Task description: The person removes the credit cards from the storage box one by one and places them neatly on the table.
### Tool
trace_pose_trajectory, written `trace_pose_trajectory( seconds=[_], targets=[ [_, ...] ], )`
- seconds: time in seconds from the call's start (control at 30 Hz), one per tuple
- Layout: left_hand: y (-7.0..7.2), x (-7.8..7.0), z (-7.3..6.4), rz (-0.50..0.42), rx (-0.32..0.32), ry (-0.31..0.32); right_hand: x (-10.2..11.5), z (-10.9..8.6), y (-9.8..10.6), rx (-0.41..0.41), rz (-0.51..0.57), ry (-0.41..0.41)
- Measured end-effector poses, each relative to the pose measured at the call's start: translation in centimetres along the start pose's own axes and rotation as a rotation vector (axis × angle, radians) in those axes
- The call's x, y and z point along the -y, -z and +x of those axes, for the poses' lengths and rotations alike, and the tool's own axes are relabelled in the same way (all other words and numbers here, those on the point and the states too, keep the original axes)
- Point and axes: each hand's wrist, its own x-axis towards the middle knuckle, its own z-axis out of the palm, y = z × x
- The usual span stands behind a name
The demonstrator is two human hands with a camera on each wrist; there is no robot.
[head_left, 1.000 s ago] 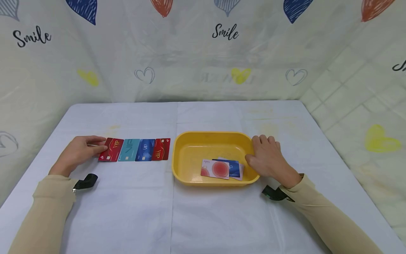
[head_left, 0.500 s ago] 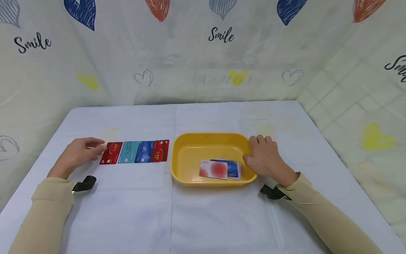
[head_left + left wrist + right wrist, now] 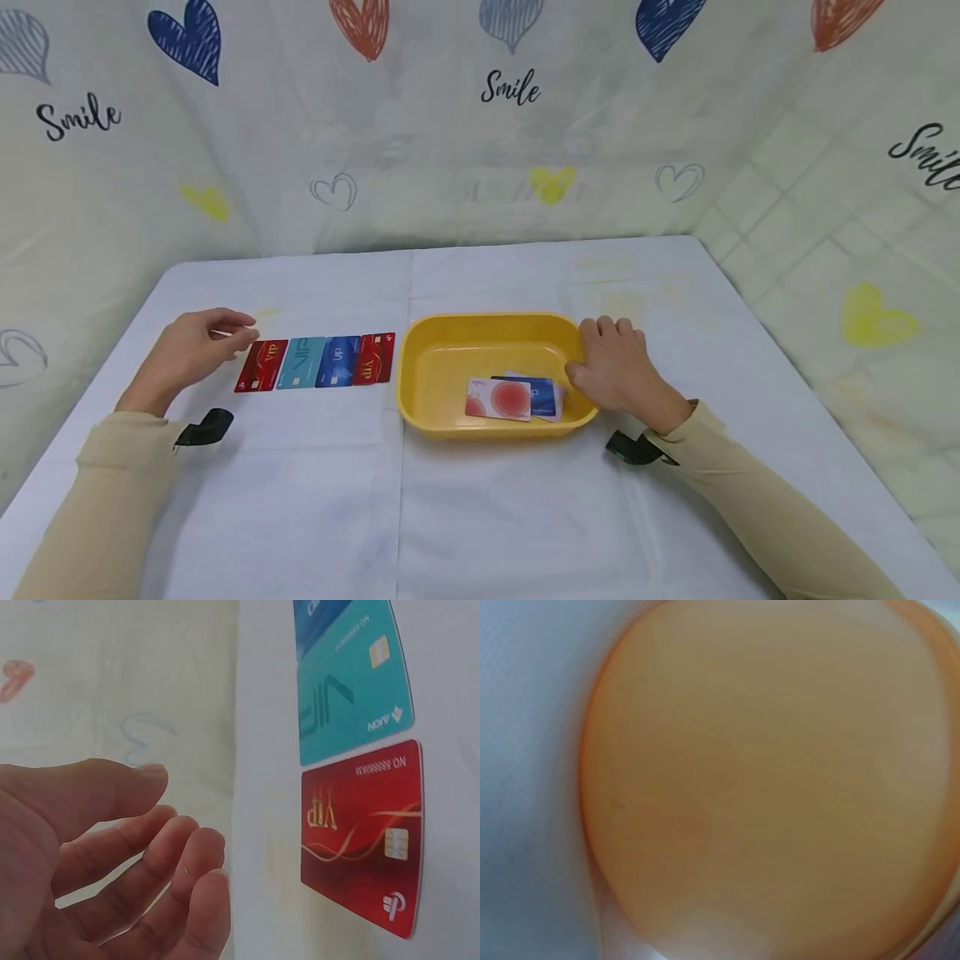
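Note:
My left hand hovers by the far left corner of a red VIP card, fingers loosely bent and holding nothing. In the left wrist view, a gap separates its thumb from the fingers, and the red card lies apart. To the right, a teal VIP card, a blue card and another red VIP card continue the row. My right hand grips the right rim of a yellow plastic tray, thumb on the inner side. Blurred yellow plastic fills most of the right wrist view.
Inside the tray, a white card with pink circles overlaps a blue card, with a pale card partly hidden beneath. A white cloth covers the table. Behind it hangs a printed curtain.
My left hand has let go of the leftmost red card and lifted off it. The right hand keeps its hold on the tray, while the whole head view has shifted slightly.

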Motion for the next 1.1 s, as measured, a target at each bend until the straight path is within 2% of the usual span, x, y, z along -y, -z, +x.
trace_pose_trajectory(
  seconds=[0.27,0.6,1.1],
  targets=[
    [0.1,-3.2,-0.5,0.053,-0.026,-0.084,-0.1,0.1,0.0,0.001,0.001,-0.004],
    [-0.5,-7.3,-1.2,0.109,-0.066,-0.194,-0.2,0.1,-0.1,0.002,-0.005,-0.014],
    [-2.0,-12.6,-2.1,0.141,-0.028,-0.31,-0.6,0.1,-0.1,-0.003,0.005,-0.001]
  ],
)
